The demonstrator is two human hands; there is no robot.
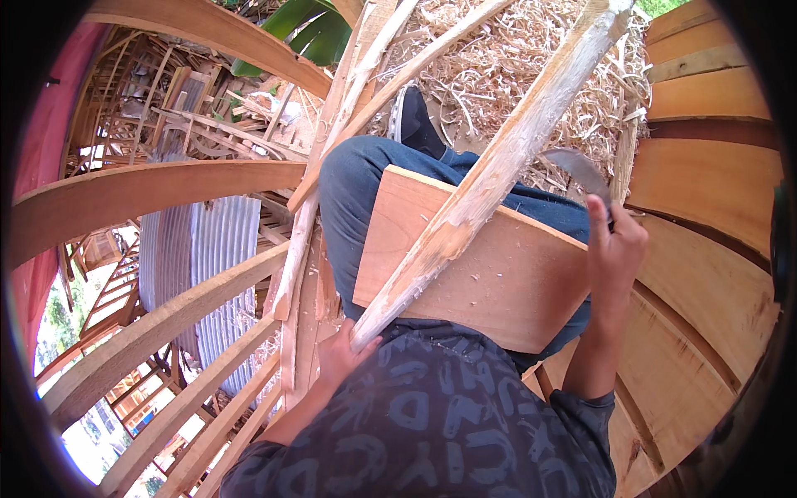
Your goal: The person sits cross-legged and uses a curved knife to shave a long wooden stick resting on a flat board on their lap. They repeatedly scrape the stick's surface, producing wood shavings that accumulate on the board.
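**Operator:** Head view has my left hand (339, 355) low by my stomach, fingers wrapped around the near end of a long pale wooden pole (498, 166). From there the pole slants up and away to the right, resting across a flat board (490, 274) that lies on my lap.

**Colleague:** And your other hand?

**Operator:** My right hand (614, 245) is closed around the handle of a curved knife (577, 170), whose grey blade points up just to the right of the pole. I cannot tell whether the edge touches the wood.

**Colleague:** What surrounds you?

**Operator:** Wood shavings (506, 58) are heaped beyond my dark shoe (413, 124), curved planks (714, 191) are on my right, and bent timbers (141, 195) are on my left.
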